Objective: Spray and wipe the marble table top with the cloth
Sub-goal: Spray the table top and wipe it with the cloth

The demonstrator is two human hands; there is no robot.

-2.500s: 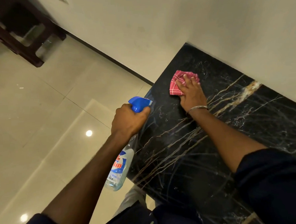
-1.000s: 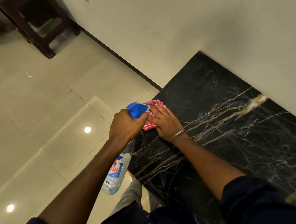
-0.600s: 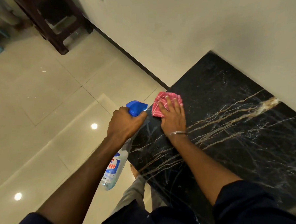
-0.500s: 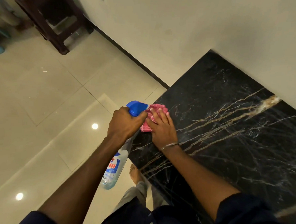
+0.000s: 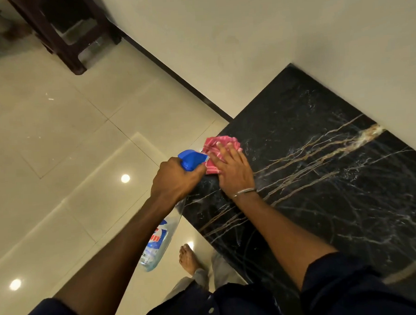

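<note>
Pink cloth (image 5: 222,144) pressed flat under the spread fingers (image 5: 226,149) of the right hand (image 5: 233,170), at the marble table top's (image 5: 323,175) left edge. It has slid forward since a half-second earlier, so wiping is probably mid-stroke. Just left of those fingers, the left hand (image 5: 174,180) is curled round the spray bottle (image 5: 156,246). Beyond lie the glossy tiled floor (image 5: 56,141) and pale wall (image 5: 292,32).

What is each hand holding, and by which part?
The left hand grips the spray bottle by its neck; right hand presses flat on the pink cloth, gripping nothing.
</note>
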